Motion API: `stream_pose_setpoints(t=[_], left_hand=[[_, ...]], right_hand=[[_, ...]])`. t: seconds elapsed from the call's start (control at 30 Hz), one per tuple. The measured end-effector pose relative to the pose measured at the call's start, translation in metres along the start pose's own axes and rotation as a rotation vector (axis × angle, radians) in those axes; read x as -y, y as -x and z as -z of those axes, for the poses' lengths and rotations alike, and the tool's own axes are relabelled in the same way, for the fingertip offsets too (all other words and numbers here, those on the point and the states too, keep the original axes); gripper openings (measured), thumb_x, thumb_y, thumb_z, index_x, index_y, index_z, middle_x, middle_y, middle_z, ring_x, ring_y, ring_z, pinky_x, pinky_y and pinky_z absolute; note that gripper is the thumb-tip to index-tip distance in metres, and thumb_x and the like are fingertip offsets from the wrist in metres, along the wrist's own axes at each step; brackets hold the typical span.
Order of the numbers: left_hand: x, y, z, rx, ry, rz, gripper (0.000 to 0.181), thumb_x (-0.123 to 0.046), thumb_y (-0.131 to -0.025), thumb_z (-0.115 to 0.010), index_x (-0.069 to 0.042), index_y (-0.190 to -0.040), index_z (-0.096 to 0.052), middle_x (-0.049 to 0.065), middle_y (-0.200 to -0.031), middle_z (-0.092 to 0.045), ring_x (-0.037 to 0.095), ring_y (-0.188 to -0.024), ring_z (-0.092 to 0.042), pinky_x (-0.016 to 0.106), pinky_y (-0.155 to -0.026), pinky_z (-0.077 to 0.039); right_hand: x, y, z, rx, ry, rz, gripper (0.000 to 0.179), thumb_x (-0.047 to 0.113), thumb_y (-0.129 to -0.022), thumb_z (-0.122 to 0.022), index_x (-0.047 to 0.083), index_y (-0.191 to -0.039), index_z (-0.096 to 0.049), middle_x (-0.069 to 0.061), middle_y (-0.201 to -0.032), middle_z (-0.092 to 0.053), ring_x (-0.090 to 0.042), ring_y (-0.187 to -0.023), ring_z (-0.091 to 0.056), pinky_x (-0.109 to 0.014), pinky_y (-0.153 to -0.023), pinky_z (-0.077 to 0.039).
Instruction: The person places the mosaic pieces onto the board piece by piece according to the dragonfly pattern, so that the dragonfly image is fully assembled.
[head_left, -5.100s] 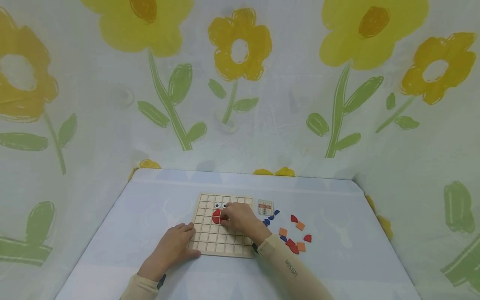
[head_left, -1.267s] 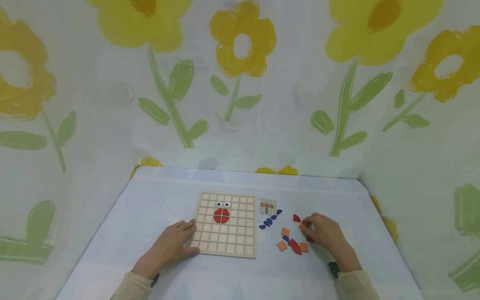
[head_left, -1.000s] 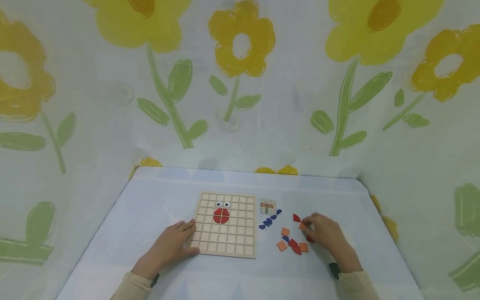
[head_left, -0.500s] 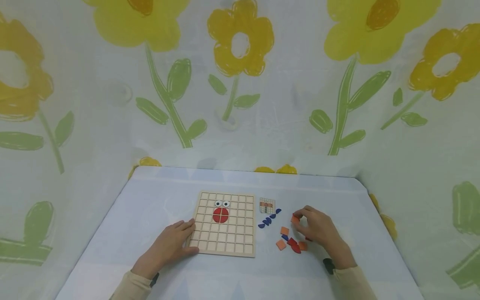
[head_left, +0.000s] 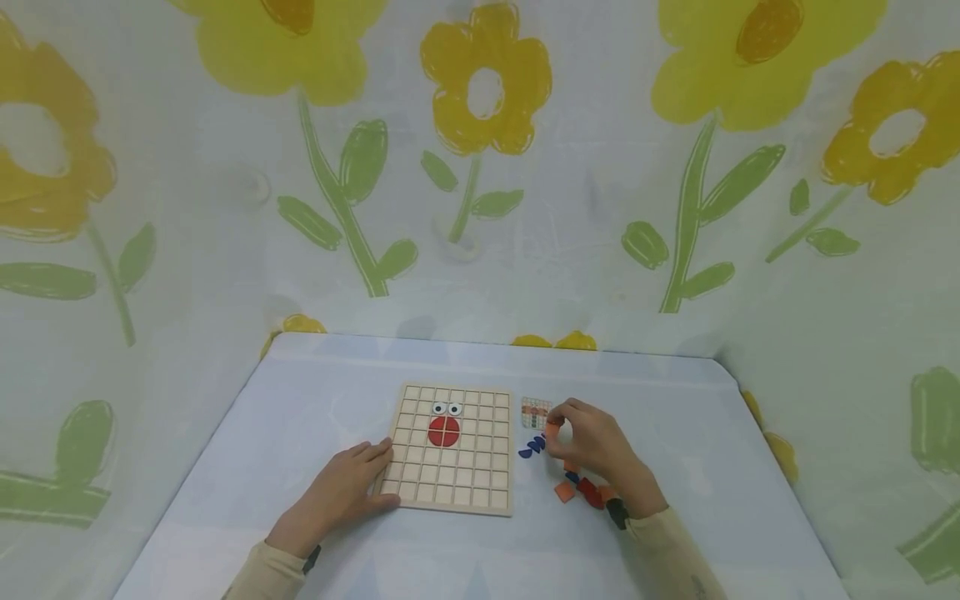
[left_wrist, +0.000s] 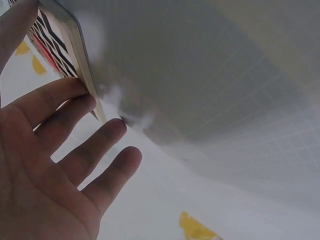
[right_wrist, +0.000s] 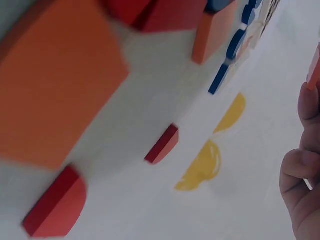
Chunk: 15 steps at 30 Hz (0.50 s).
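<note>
My right hand pinches an orange square tile between thumb and forefinger, above the blue pieces and beside the small pattern card. In the right wrist view the held orange tile shows only at the edge. My left hand touches the left side of the wooden grid board with fairly straight fingers. On the board, red quarter pieces form a full circle below two round eye tiles. The left wrist view shows fingertips against the board's edge.
Right of the board lie another orange square and red pieces, partly covered by my right hand and wrist. Two separate red quarter pieces, one nearer and one farther, show in the right wrist view. A flowered curtain encloses the table.
My right hand left the red circle, reached the loose pieces at the right, picked up an orange tile and carried it left towards the card. My left hand stayed at the board.
</note>
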<state>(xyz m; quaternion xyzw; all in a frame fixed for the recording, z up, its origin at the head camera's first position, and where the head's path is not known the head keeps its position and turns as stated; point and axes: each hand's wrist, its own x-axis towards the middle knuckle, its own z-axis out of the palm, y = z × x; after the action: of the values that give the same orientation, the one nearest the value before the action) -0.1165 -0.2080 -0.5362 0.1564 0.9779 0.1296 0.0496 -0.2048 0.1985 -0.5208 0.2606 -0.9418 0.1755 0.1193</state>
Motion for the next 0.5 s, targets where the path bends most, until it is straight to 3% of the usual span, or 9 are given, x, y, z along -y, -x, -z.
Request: stream_pose_setpoints(t=[0.2, 0.4, 0.5], left_hand=[[0.000, 0.000, 0.000, 0.000, 0.006, -0.004, 0.082, -0.056, -0.083, -0.078, -0.001, -0.140, -0.059, 0.011, -0.151, -0.052, 0.041, -0.135, -0.049, 0.056, -0.112, -0.042], [-0.002, 0.001, 0.003, 0.012, 0.026, 0.004, 0.082, -0.054, -0.083, -0.079, 0.000, -0.140, -0.058, 0.013, -0.151, -0.051, 0.041, -0.136, -0.048, 0.057, -0.113, -0.040], [-0.002, 0.001, 0.002, 0.011, 0.026, 0.006, 0.082, -0.054, -0.083, -0.079, 0.000, -0.140, -0.058, 0.013, -0.151, -0.051, 0.042, -0.136, -0.048, 0.057, -0.113, -0.041]], right_hand=[[0.010, -0.012, -0.006, 0.002, -0.010, 0.042, 0.024, 0.023, -0.074, -0.083, 0.017, -0.094, -0.072, 0.011, -0.089, -0.063, -0.009, -0.075, -0.060, -0.019, -0.065, -0.056], [0.020, -0.028, -0.015, -0.025, -0.026, 0.140, 0.020, 0.025, -0.079, -0.081, 0.018, -0.096, -0.072, 0.012, -0.090, -0.064, -0.008, -0.078, -0.063, -0.021, -0.066, -0.057], [0.028, -0.038, -0.021, 0.009, -0.047, 0.145, 0.019, 0.026, -0.081, -0.080, 0.019, -0.097, -0.073, 0.013, -0.088, -0.062, -0.008, -0.077, -0.062, -0.020, -0.067, -0.056]])
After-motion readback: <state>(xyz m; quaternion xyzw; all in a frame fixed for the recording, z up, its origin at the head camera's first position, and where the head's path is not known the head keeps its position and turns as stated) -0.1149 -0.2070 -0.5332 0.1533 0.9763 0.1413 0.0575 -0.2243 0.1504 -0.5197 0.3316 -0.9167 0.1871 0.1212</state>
